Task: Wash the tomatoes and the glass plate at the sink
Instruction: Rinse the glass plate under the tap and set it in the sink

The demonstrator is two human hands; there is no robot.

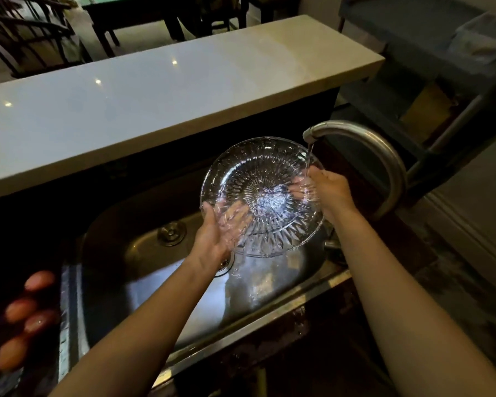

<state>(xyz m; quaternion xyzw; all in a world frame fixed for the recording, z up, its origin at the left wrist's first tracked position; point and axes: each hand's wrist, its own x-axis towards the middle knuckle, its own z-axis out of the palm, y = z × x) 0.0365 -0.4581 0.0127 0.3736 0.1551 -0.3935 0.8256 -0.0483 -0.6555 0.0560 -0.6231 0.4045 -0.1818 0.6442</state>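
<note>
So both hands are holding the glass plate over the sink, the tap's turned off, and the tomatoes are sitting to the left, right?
Not quite: the tap is running, as the head view shows a stream falling onto the right hand. The rest stands: the left hand and right hand hold the glass plate over the sink, and the tomatoes sit to the left.

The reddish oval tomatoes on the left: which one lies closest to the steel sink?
The topmost reddish oval tomato, farthest from the camera; it lies nearest the steel sink's left rim, while the other three sit lower in the picture.
</note>
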